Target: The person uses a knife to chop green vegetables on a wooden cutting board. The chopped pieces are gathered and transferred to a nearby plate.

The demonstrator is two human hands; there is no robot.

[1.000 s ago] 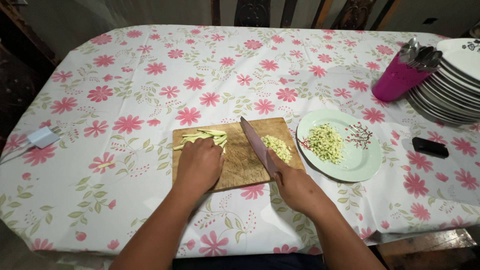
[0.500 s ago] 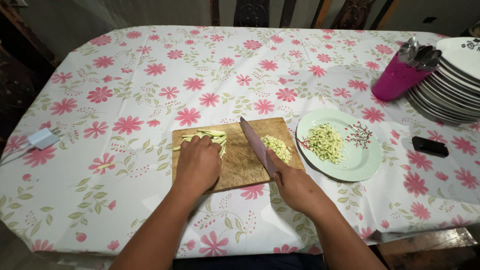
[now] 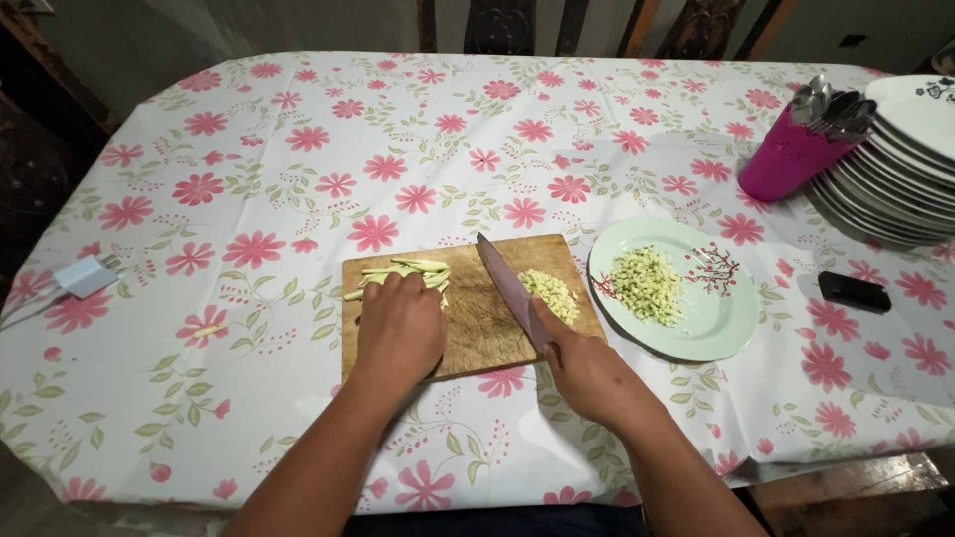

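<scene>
Chopping part done, by judgement: diced pale-green heap on green plate (image 3: pixel 711 328); smaller diced pile (image 3: pixel 550 295) on wooden cutting board (image 3: pixel 477 318), right of blade; uncut green strips (image 3: pixel 403 273) at board's far-left corner, left to chop; left hand (image 3: pixel 400 328) pressed flat on strips, fingers together; right hand (image 3: pixel 587 373) clamped on knife (image 3: pixel 509 288), blade raised between strips and pile; board near table's front edge; open tablecloth (image 3: pixel 298 179) beyond and left; stacked plates (image 3: pixel 895 169) and pink utensil holder (image 3: pixel 786 154) well apart, far right.

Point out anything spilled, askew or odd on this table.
One pale green strip lies loose on the tablecloth, left of the cutting board, apart from the strips under the left hand. Nothing else stands out.
</scene>
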